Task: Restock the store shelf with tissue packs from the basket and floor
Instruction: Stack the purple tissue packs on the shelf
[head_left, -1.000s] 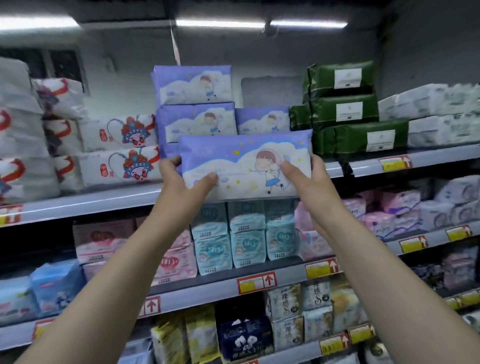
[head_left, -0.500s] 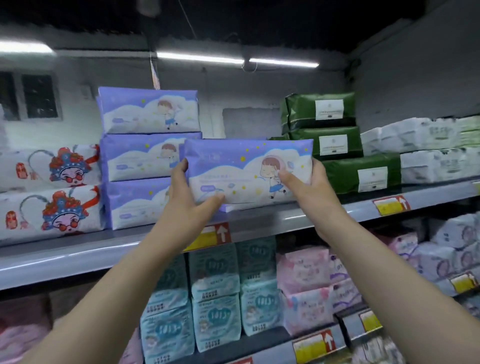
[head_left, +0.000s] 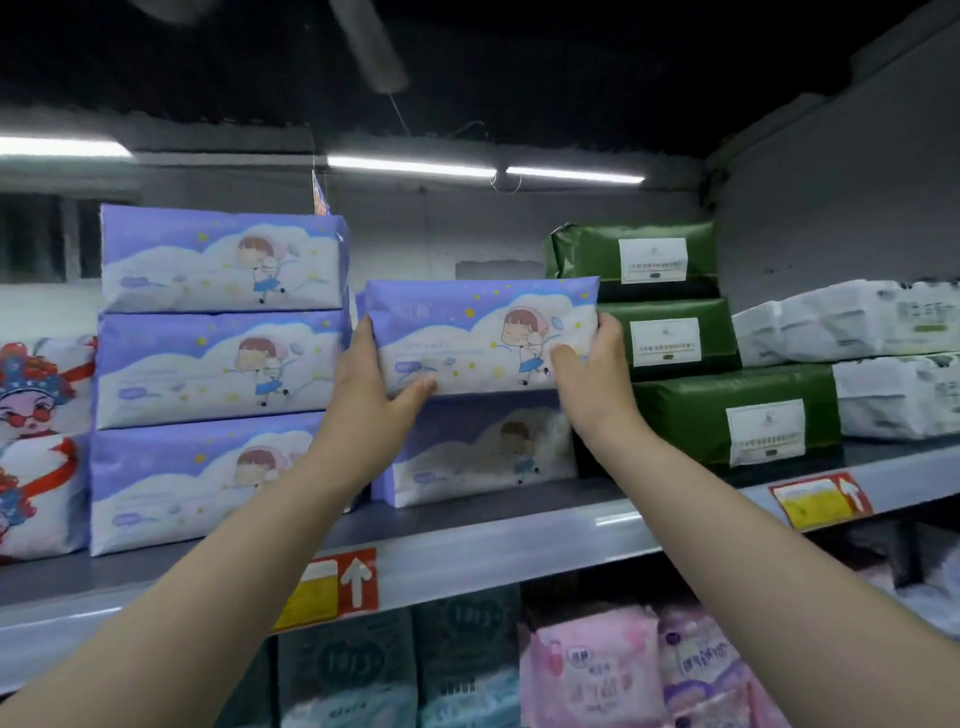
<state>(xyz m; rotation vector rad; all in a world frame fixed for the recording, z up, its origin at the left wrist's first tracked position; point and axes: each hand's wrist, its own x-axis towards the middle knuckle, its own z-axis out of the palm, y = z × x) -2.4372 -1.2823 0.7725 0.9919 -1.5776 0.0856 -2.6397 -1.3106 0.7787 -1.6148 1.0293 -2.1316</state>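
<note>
Fingers (head_left: 364, 335) of the left hand (head_left: 363, 395) and right hand (head_left: 592, 384) clamp the two short ends of a tissue pack (head_left: 467, 338), thumbs pressed on its front. The pack is purple above and cloud-white below, with a cartoon child and yellow stars. Just below the fingers a matching pack (head_left: 483, 457) lies on the shelf (head_left: 493, 540). Half a second ago the held pack hung before the shelf edge; now it is further in, directly over that pack.
</note>
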